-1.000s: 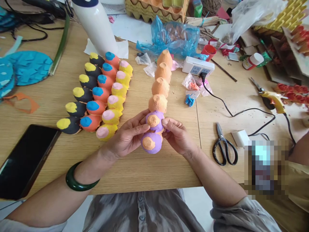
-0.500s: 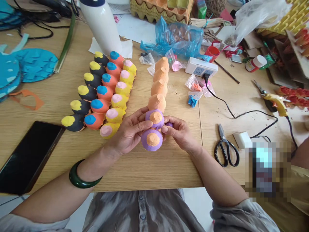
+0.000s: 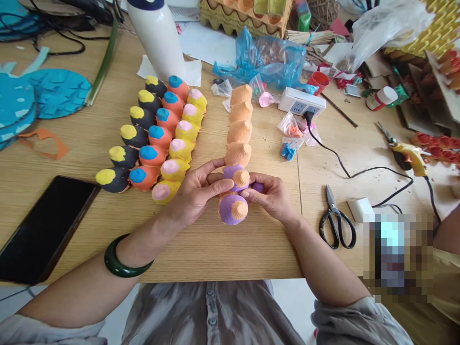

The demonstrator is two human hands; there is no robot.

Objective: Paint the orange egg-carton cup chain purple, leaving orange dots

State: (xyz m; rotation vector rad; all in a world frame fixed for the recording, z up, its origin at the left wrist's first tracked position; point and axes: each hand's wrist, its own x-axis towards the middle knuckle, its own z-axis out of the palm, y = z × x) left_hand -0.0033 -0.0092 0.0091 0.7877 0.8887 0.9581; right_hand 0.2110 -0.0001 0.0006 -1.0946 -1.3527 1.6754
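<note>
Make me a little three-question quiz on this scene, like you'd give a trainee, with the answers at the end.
1. Multiple choice: the left hand holds a bumpy strip. Which colour surrounds the orange tips of its two nearest bumps?
A) green
B) purple
C) black

2. True or false: the scissors lie on the table to the right of the right hand.

3. Fill in: the black bumps on the left side of the table have ____ tips.

Key: 1. B; 2. True; 3. yellow
</note>
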